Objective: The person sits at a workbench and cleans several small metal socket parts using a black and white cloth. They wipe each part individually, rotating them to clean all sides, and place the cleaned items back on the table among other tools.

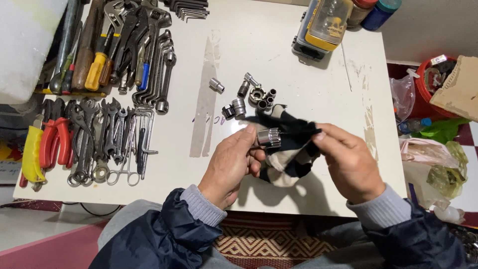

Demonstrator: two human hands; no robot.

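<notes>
I see my left hand point(230, 167) pinching a shiny metal socket point(269, 137) just below the cluster of loose sockets point(249, 97) on the white table point(279, 55). My right hand point(348, 162) grips a black-and-cream rag point(291, 149) pressed against that socket.

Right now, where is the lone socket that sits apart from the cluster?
In the head view, the lone socket lies on the white table just left of the socket cluster, above the left hand.
</notes>
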